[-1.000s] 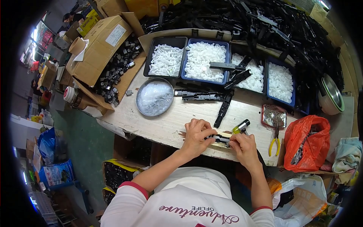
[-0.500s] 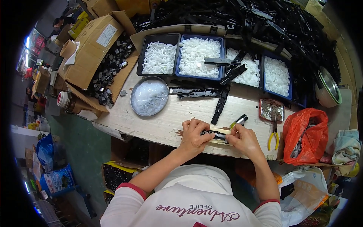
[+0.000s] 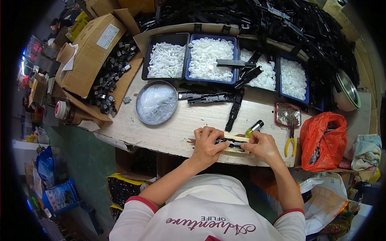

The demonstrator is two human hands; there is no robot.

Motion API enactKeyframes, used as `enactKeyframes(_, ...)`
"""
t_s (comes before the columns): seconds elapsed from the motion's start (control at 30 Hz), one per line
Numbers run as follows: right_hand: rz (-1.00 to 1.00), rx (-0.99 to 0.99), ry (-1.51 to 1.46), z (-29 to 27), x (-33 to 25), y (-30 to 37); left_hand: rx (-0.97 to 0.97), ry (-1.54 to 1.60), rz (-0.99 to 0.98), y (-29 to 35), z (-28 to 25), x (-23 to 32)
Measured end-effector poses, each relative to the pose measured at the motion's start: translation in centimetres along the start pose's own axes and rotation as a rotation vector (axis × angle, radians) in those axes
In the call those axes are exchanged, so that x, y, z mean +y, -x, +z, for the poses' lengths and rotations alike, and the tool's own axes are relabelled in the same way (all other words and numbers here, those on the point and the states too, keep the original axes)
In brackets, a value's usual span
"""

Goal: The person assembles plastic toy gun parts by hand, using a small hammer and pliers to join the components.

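A slim black mechanism with metal parts (image 3: 236, 144) lies along a pale wooden block (image 3: 235, 137) at the table's front edge. My left hand (image 3: 208, 146) grips its left end, thumb stretched along it and fingers curled over. At the other end my right hand (image 3: 263, 147) is closed in a pinch; its fingertips hide exactly what they hold. Just behind the right fingers lies a small bottle with a black end and a yellow-green part (image 3: 254, 128). More black mechanisms (image 3: 235, 110) lie farther back on the table.
Trays of small white plastic parts (image 3: 211, 56) line the back, before a heap of black mechanisms (image 3: 305, 32). Left are a round metal dish (image 3: 157, 102) and a carton (image 3: 90, 52) with metal pieces. Yellow-handled pliers (image 3: 290, 147), a red pin box (image 3: 287, 114) and a red bag (image 3: 323, 140) are right.
My right hand has shifted slightly right along the mechanism, uncovering more of its middle. My left hand keeps its place. The whole view has tilted slightly.
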State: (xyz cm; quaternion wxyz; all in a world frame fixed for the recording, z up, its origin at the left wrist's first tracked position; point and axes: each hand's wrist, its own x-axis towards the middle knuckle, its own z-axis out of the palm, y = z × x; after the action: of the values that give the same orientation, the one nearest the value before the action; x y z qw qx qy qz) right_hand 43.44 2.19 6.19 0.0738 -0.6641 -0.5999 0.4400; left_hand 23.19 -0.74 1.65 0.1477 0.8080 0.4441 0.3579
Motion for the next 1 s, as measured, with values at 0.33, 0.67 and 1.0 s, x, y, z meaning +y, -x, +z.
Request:
enactKeyframes(0.33, 0.026, -0.033, -0.147, -0.3, 0.0, -1.1, 0.002, 0.007, 0.007, -0.2, -0.1, 0.0)
enactKeyframes(0.67, -0.212, 0.059, 0.343, -0.2, -1.6, -1.1, 0.011, -0.008, 0.015, -0.1, 0.0, -0.1)
enactKeyframes(1.0, -0.294, 0.555, 0.464, 1.8, -3.9, -6.4, -0.003, -0.003, -0.001, -0.1, 0.0, 0.0)
